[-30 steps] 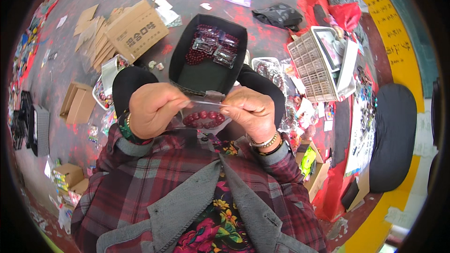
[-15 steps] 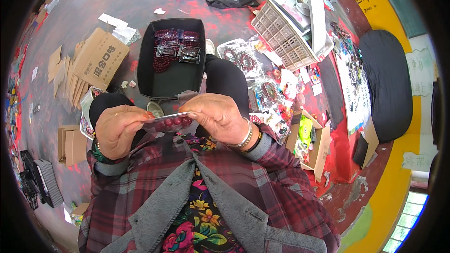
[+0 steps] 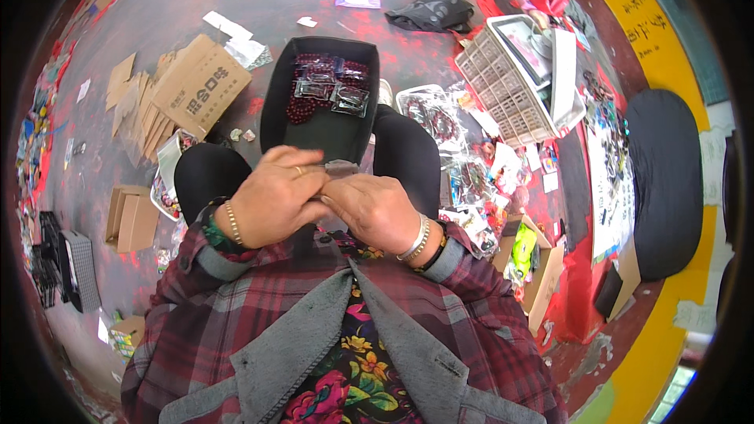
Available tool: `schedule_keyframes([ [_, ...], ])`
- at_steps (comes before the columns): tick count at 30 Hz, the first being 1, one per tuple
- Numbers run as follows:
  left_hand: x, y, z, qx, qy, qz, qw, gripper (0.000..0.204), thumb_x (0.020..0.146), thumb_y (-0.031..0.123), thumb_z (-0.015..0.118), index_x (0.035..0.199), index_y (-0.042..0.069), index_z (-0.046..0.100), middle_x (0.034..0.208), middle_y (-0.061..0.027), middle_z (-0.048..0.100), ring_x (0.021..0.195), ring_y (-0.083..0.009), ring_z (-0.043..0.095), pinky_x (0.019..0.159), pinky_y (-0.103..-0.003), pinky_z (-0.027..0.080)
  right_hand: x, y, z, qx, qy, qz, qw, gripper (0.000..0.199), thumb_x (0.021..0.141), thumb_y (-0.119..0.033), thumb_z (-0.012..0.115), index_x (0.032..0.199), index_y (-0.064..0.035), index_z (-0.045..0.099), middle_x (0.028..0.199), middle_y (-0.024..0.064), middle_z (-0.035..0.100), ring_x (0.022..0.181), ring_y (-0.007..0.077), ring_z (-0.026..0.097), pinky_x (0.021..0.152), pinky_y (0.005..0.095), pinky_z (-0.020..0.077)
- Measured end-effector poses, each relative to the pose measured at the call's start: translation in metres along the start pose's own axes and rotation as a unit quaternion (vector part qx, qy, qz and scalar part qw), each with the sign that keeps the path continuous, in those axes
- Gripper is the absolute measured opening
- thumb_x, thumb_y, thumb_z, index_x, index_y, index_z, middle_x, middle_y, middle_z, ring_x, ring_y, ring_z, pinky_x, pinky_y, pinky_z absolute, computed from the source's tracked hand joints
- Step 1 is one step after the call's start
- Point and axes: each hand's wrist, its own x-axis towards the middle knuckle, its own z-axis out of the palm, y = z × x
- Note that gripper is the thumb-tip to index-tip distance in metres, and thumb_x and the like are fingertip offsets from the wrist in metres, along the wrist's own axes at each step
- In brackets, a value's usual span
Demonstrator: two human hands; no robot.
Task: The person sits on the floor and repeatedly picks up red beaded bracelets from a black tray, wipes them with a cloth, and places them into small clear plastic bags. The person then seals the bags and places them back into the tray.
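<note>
Both hands meet above my lap. My right hand (image 3: 375, 210) pinches the edge of a clear plastic bag (image 3: 342, 166), which sticks out a little beyond the fingers. Against it lies my left hand (image 3: 279, 195), fingers bent over the same edge and slightly smeared by motion. Most of the bag is hidden behind the hands, and so are the dark red beads in it. Just beyond my hands stands a black open box (image 3: 276, 122) between my knees. Bagged dark red bead strings (image 3: 314, 88) lie heaped in its far half.
Flattened cardboard and a carton (image 3: 200, 90) lie to the left, with a small open box (image 3: 132, 218) nearer. On the right are a tray of bagged beads (image 3: 430, 118), a grey plastic crate (image 3: 503, 86), and an open carton with green packets (image 3: 542, 275).
My left hand has moved right along the bag's edge to meet my right hand. The beads in the bag, visible before, are now covered. The whole view has shifted slightly.
</note>
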Motion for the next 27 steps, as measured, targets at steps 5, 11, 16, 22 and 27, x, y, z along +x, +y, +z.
schedule_keyframes([
  [5,-0.017,-0.009,0.01,-0.05,0.001,-0.018,0.999,0.015,0.075,0.018,0.066,0.081,0.005,0.065,0.083,-0.0085,0.065,0.078,-0.0246,0.061,0.07,-0.035,0.047,-0.003,0.004,-0.004,0.057,-0.002,0.005,0.998,0.011,0.074,-0.011,0.063,0.083,-0.0056,0.058,0.066,0.0072,0.056,0.06,0.0231,0.058,0.051,0.0328,0.0465],
  [11,-0.035,-0.02,-0.003,-0.065,-0.012,-0.035,0.997,0.012,0.078,0.016,0.065,0.083,0.006,0.066,0.084,-0.0075,0.066,0.074,-0.0239,0.062,0.067,-0.034,0.048,-0.004,0.006,-0.014,0.083,-0.015,0.015,0.996,0.013,0.074,-0.004,0.065,0.086,-0.0002,0.062,0.075,0.0113,0.063,0.065,0.0275,0.062,0.056,0.0327,0.0503],
  [16,-0.049,-0.018,-0.013,-0.104,0.011,-0.045,0.994,0.01,0.078,0.015,0.063,0.083,0.007,0.066,0.082,-0.0074,0.066,0.073,-0.0244,0.062,0.066,-0.033,0.048,-0.001,0.002,-0.015,0.123,-0.007,0.008,0.992,0.009,0.074,-0.001,0.064,0.083,0.0005,0.062,0.075,0.0114,0.064,0.065,0.027,0.063,0.056,0.0326,0.0506],
  [22,-0.067,-0.034,-0.033,-0.181,0.097,-0.111,0.972,0.01,0.084,0.009,0.057,0.085,0.004,0.065,0.083,-0.0084,0.066,0.081,-0.0223,0.063,0.074,-0.031,0.049,-0.009,0.002,-0.037,0.202,0.045,0.227,0.952,0.013,0.086,-0.009,0.055,0.084,0.0007,0.063,0.079,0.0106,0.066,0.068,0.0182,0.064,0.057,0.0261,0.0496],
  [27,-0.068,-0.046,-0.031,-0.468,0.23,-0.282,0.805,0.027,0.09,0.014,0.049,0.108,-0.004,0.056,0.105,-0.0158,0.062,0.102,-0.0215,0.058,0.09,-0.033,0.043,-0.011,0.027,-0.044,0.433,0.217,0.313,0.817,0.019,0.091,-0.014,0.051,0.092,0.0018,0.061,0.081,0.0128,0.066,0.06,0.012,0.058,0.051,0.0203,0.0443],
])
